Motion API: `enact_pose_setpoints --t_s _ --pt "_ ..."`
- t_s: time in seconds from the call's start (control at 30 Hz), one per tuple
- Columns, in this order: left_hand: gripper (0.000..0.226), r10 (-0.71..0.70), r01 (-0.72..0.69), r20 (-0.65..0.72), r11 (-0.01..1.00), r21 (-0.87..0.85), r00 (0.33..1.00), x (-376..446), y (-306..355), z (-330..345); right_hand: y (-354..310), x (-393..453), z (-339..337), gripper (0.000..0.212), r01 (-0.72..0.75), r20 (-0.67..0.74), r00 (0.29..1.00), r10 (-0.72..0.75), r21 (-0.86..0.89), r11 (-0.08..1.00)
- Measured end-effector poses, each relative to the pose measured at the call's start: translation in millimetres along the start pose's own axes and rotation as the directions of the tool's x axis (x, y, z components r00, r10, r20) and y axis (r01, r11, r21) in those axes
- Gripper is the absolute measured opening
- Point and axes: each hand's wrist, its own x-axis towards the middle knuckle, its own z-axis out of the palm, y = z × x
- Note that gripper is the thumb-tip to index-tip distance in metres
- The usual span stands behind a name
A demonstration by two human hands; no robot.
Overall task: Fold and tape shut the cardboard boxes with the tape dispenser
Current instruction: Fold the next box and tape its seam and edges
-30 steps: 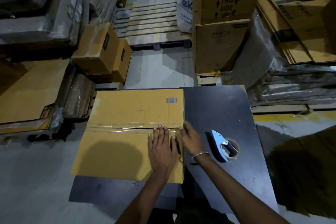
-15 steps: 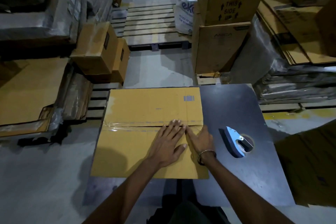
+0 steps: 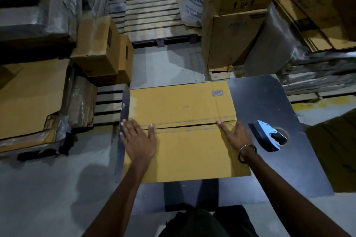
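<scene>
A brown cardboard box point(image 3: 185, 152) lies on the dark table point(image 3: 269, 102), its two top flaps meeting at a centre seam covered with clear tape. My left hand point(image 3: 137, 139) rests flat on the seam's left end, fingers spread, reaching the box's left edge. My right hand point(image 3: 236, 135) presses flat on the seam's right end, with a metal bangle on the wrist. The blue tape dispenser point(image 3: 269, 137) lies on the table just right of the box, untouched.
Flattened cardboard point(image 3: 28, 100) is stacked at left, with closed boxes point(image 3: 100, 46) behind it. Stacked cartons point(image 3: 235, 25) and a white sack point(image 3: 192, 0) stand beyond the table, next to a wooden pallet point(image 3: 154, 17). More flat cardboard point(image 3: 317, 17) lies at right.
My left hand has slid along the taped seam from the right end to the left end. My right hand stayed at the right end. The camera view has shifted.
</scene>
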Motion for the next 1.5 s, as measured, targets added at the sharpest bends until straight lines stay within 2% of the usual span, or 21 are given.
enact_pose_setpoints --t_s 0.13,0.2,0.33,0.43,0.5,0.57,0.63,0.7,0.77,0.87,0.9,0.97,1.0,1.07,1.1,1.17,1.2,1.23,1.37,1.43,1.5 --pt "0.093 -0.119 0.124 0.037 0.980 -0.156 0.992 11 3 -15 1 0 2 0.088 -0.011 0.002 1.000 0.011 -0.001 1.000" --pt "0.088 -0.105 0.112 0.048 0.979 -0.170 0.993 16 -3 -20 4 2 2 0.090 -0.009 0.008 1.000 0.008 0.005 1.000" --pt "0.056 -0.066 0.062 -0.013 0.977 -0.205 0.998 24 -24 -17 5 4 2 0.077 -0.022 -0.022 0.999 0.023 0.055 0.998" --pt "0.056 -0.113 0.114 0.016 0.962 -0.249 0.993 24 -23 -15 8 5 4 0.078 0.004 -0.060 0.998 0.000 0.062 0.998" --pt "0.061 -0.081 0.075 -0.032 0.982 -0.174 0.996 21 -18 -9 10 7 2 0.072 0.040 -0.062 0.997 -0.038 0.032 0.999" --pt "0.063 0.055 -0.061 -0.120 0.997 -0.047 0.991 13 -3 -7 12 9 -4 0.069 0.066 -0.036 0.997 -0.066 -0.002 0.998" --pt "0.067 0.249 -0.255 -0.128 0.966 -0.039 0.960 -2 28 -7 16 12 -9 0.069 0.084 0.002 0.996 -0.084 -0.031 0.996" --pt "0.067 0.455 -0.462 -0.090 0.882 -0.093 0.886 -22 72 -1 19 13 -14 0.067 0.102 0.043 0.994 -0.100 -0.043 0.994" --pt "0.065 0.625 -0.627 -0.071 0.760 -0.173 0.777 -42 119 11 19 12 -18 0.060 0.129 0.096 0.988 -0.122 -0.061 0.990" --pt "0.062 0.758 -0.738 -0.037 0.622 -0.261 0.652 -60 181 31 20 11 -26 0.062 0.178 0.185 0.969 -0.165 -0.056 0.982" --pt "0.062 0.778 -0.755 -0.017 0.604 -0.255 0.628 -63 196 37 24 13 -28 0.063 0.195 0.224 0.958 -0.178 -0.053 0.979" --pt "0.061 0.798 -0.777 0.021 0.591 -0.216 0.602 -67 220 47 36 16 -34 0.065 0.131 0.298 0.945 -0.136 0.034 0.991" --pt "0.061 0.801 -0.783 0.042 0.593 -0.190 0.597 -69 227 50 43 17 -39 0.070 0.058 0.282 0.956 -0.084 0.098 0.993" --pt "0.063 0.798 -0.790 0.082 0.603 -0.114 0.597 -73 233 55 65 21 -51 0.078 -0.030 0.120 0.993 0.017 0.105 0.994" --pt "0.064 0.791 -0.787 0.093 0.612 -0.082 0.605 -75 234 57 80 25 -58 0.069 -0.030 -0.011 0.999 0.030 0.037 0.999" --pt "0.063 0.776 -0.775 0.105 0.629 -0.056 0.622 -78 235 58 113 36 -75 0.039 -0.019 -0.245 0.969 -0.012 -0.122 0.992" --pt "0.063 0.772 -0.771 0.106 0.634 -0.053 0.627 -78 235 58 124 41 -84 0.027 -0.025 -0.278 0.960 -0.026 -0.180 0.983" --pt "0.063 0.770 -0.770 0.102 0.636 -0.050 0.630 -78 235 58 135 48 -90 0.024 -0.021 -0.271 0.962 -0.046 -0.238 0.971" --pt "0.061 0.768 -0.766 0.063 0.640 -0.060 0.637 -79 237 59 159 67 -90 0.045 0.012 -0.057 0.998 -0.040 -0.424 0.906" --pt "0.060 0.763 -0.759 0.029 0.646 -0.078 0.646 -81 238 59 165 71 -84 0.041 0.056 0.027 0.998 -0.049 -0.508 0.859" --pt "0.058 0.746 -0.741 0.013 0.663 -0.107 0.666 -83 242 58 168 78 -83 0.033 0.049 0.041 0.999 -0.033 -0.494 0.868"
